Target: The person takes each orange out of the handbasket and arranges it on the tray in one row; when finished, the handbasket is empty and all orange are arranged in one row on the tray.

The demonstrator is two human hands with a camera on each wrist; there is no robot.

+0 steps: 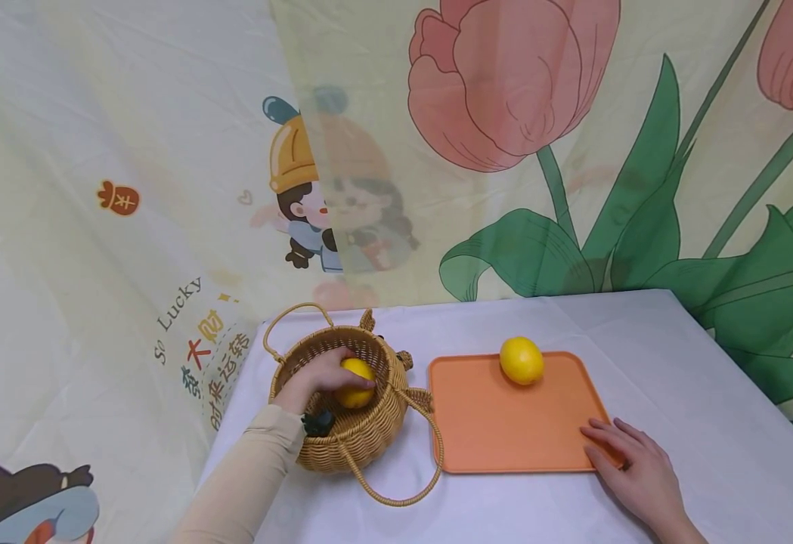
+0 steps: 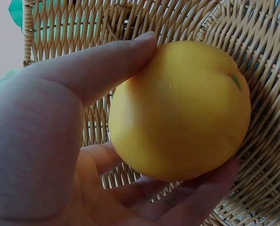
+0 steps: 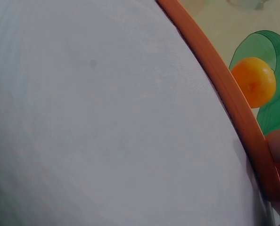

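Note:
Inside the wicker basket (image 1: 369,446), my left hand (image 1: 324,372) grips a smooth yellow fruit (image 1: 355,383). In the left wrist view, the thumb lies along one side of the fruit (image 2: 182,108) and the fingers curl under the other; a small green mark shows in its crease. My right hand (image 1: 634,468) rests at the near right corner of the orange tray (image 1: 505,423), with fingertips over the rim. Only part of that hand appears at the edge of the right wrist view. A lemon (image 1: 521,361) lies at the tray's far edge.
A dark green object (image 1: 318,423) sits in the basket near my left wrist, its kind unclear. One looped basket handle (image 1: 403,502) drops onto the white tablecloth (image 1: 491,506) beside the tray. Printed curtains (image 1: 382,151) hang behind and to the left of the table.

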